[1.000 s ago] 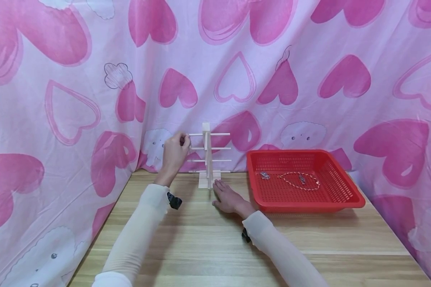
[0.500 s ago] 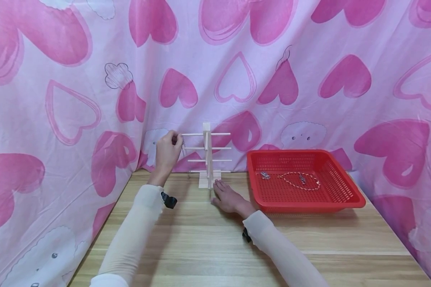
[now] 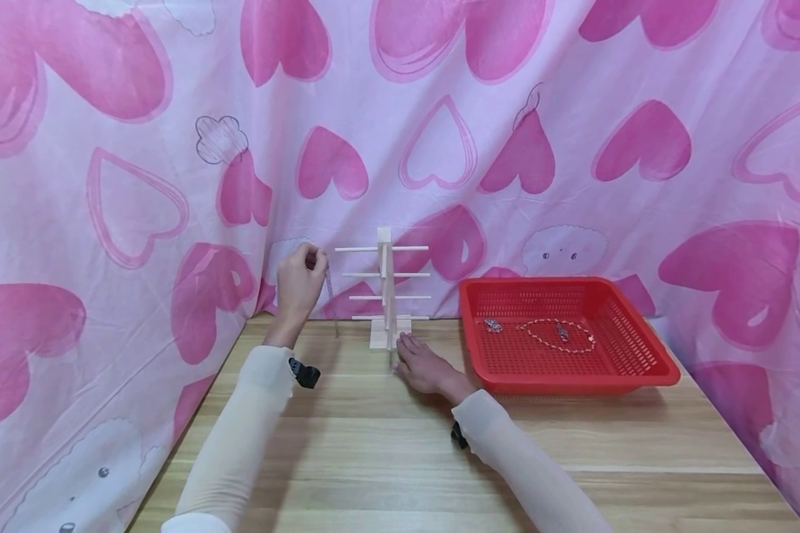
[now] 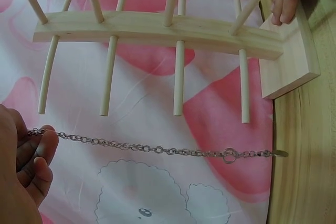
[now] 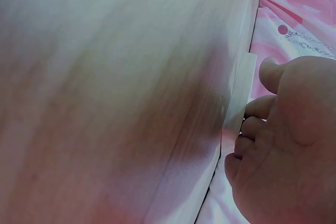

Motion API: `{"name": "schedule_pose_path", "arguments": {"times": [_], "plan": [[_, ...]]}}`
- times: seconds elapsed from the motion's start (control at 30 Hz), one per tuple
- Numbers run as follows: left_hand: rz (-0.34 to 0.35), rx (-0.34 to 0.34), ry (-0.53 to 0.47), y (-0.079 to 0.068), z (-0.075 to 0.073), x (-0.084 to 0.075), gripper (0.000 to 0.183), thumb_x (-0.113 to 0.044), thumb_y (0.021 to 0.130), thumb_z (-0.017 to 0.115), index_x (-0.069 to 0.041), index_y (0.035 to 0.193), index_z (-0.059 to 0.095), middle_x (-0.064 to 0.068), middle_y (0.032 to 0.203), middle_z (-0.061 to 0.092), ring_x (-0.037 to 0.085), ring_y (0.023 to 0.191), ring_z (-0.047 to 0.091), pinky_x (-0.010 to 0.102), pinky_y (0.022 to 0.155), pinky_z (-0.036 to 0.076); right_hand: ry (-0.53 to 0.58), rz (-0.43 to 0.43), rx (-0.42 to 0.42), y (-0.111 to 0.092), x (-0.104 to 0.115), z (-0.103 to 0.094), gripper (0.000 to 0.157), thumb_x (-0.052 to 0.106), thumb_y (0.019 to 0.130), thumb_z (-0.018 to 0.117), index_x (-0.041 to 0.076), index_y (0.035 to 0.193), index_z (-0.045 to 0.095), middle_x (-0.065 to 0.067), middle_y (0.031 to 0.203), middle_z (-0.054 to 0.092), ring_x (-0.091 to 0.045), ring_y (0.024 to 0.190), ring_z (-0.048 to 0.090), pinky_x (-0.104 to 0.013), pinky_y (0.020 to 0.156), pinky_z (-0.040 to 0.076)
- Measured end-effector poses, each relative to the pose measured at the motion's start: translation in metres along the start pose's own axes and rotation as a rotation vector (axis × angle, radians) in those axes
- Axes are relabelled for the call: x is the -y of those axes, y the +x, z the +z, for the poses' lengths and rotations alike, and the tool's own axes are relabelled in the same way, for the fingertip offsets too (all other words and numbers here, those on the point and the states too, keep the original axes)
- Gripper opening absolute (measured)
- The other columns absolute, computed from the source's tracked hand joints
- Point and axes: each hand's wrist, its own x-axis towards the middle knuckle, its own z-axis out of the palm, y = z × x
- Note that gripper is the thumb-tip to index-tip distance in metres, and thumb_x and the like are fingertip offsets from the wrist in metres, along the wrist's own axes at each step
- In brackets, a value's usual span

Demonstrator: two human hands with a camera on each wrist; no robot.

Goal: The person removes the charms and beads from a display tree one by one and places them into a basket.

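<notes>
My left hand (image 3: pixel 298 285) pinches one end of a silver chain (image 4: pixel 142 148) between thumb and fingers. The chain hangs down just left of the pegs of a pale wooden rack (image 3: pixel 384 285), apart from them in the left wrist view. A larger ring and a small flat disc (image 4: pixel 281 153) are at its lower end. Pegs stick out from both sides of the rack's upright post, and no chain hangs on them. My right hand (image 3: pixel 427 365) rests on the rack's base (image 4: pixel 294 51) with its fingers extended; its palm side fills part of the right wrist view.
To the right of the rack stands a red perforated basket (image 3: pixel 573 385). Inside lie a beaded chain loop (image 3: pixel 540 323), a small silver bundle (image 3: pixel 493 326) and another small silver piece (image 3: pixel 562 332). A pink heart-patterned curtain (image 3: pixel 440 44) borders the wooden table (image 3: pixel 387 459).
My left hand has drawn leftward from the tip of the top left peg, bringing the chain with it, clear of the peg. The right hand has stayed at the base.
</notes>
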Motion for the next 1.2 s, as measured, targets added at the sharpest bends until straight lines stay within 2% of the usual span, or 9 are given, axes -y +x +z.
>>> {"name": "schedule_pose_path", "arguments": {"times": [0.23,0.47,0.57,0.77,0.87,1.03,1.2], "plan": [[0.003,-0.013,-0.009,-0.001,-0.003,0.000,0.017,-0.008,0.100,0.063,0.003,0.091,0.073,0.020,0.078,0.075,0.035,0.072,0.072,0.047,0.071,0.060,0.009,0.011,0.003,0.000,0.001,-0.001,0.065,0.033,0.115,0.044,-0.003,0.167,0.026,-0.019,0.178,0.020,-0.036,0.167,0.015,-0.050,0.138,0.020],[-0.001,-0.012,-0.033,-0.003,-0.006,-0.003,0.018,-0.009,0.099,0.064,0.004,0.090,0.073,0.020,0.077,0.074,0.034,0.071,0.072,0.039,0.068,0.057,0.033,0.000,0.000,0.000,0.002,-0.001,0.066,0.031,0.115,0.044,-0.005,0.166,0.026,-0.022,0.177,0.019,-0.038,0.167,0.015,-0.051,0.138,0.019],[0.006,-0.016,-0.036,-0.003,-0.008,-0.006,0.017,-0.008,0.098,0.065,0.004,0.090,0.072,0.019,0.076,0.074,0.033,0.070,0.071,0.032,0.066,0.054,0.041,-0.008,0.002,0.000,0.002,-0.002,0.066,0.031,0.115,0.045,-0.005,0.166,0.026,-0.022,0.177,0.019,-0.039,0.166,0.015,-0.051,0.138,0.019],[0.010,-0.005,-0.044,-0.004,-0.011,-0.010,0.016,-0.008,0.098,0.065,0.004,0.090,0.072,0.020,0.077,0.074,0.032,0.070,0.071,0.009,0.065,0.043,0.048,-0.001,0.009,0.001,0.000,-0.004,0.067,0.032,0.114,0.046,-0.005,0.166,0.026,-0.022,0.177,0.019,-0.038,0.167,0.014,-0.050,0.138,0.019],[0.016,-0.007,-0.061,-0.005,-0.013,-0.012,0.016,-0.007,0.098,0.065,0.004,0.090,0.073,0.020,0.076,0.074,0.032,0.069,0.071,0.004,0.065,0.041,0.054,0.000,0.007,0.000,0.001,-0.006,0.067,0.031,0.114,0.047,-0.005,0.166,0.025,-0.023,0.177,0.020,-0.039,0.166,0.015,-0.051,0.138,0.019],[0.048,-0.039,-0.077,-0.008,-0.016,-0.014,0.017,-0.007,0.099,0.065,0.004,0.090,0.074,0.017,0.074,0.075,0.029,0.065,0.069,0.005,0.063,0.042,0.034,-0.026,-0.047,-0.004,0.008,-0.015,0.064,0.025,0.113,0.050,-0.005,0.166,0.028,-0.026,0.174,0.026,-0.043,0.163,0.025,-0.055,0.135,0.025],[0.089,-0.061,-0.075,-0.008,-0.019,-0.017,0.016,-0.006,0.098,0.066,0.005,0.089,0.074,0.016,0.071,0.074,0.027,0.062,0.068,0.004,0.063,0.042,0.046,-0.040,-0.120,-0.009,0.017,-0.027,0.054,0.020,0.112,0.053,-0.004,0.159,0.043,-0.025,0.165,0.045,-0.041,0.156,0.042,-0.054,0.131,0.036]]}}
